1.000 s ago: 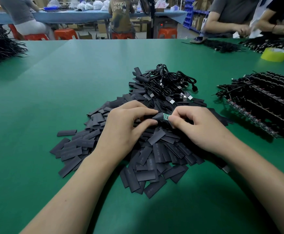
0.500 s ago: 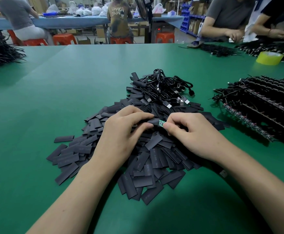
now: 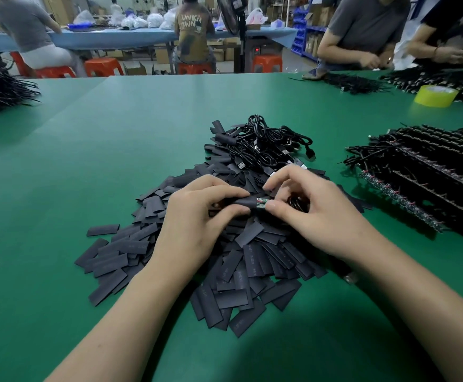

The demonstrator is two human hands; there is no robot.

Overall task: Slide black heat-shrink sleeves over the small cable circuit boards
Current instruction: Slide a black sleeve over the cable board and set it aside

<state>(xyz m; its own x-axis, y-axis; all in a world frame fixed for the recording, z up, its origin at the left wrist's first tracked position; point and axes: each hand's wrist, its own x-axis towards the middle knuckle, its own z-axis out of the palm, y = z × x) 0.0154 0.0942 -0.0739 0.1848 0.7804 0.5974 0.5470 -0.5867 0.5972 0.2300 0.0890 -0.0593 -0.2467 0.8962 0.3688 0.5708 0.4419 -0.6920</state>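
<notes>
Over the sleeve pile [image 3: 252,271] at the surface's [image 3: 114,133] middle, pinches 1 black sleeve [image 3: 248,202] in the left grip [image 3: 197,216] and the green circuit board [image 3: 261,203] in the right grip [image 3: 315,213], board end at sleeve mouth. Seems mid-insertion; needs a straight push next.

We have open green table [image 3: 109,166] on the near left and across the far middle. Dead centre, the pile of sleeves [image 3: 252,268] blocks us, the cable tangle [image 3: 266,146] just behind it. Right, stacked cable boards [image 3: 431,177] crowd close; a tape roll [image 3: 435,95] sits beyond.
</notes>
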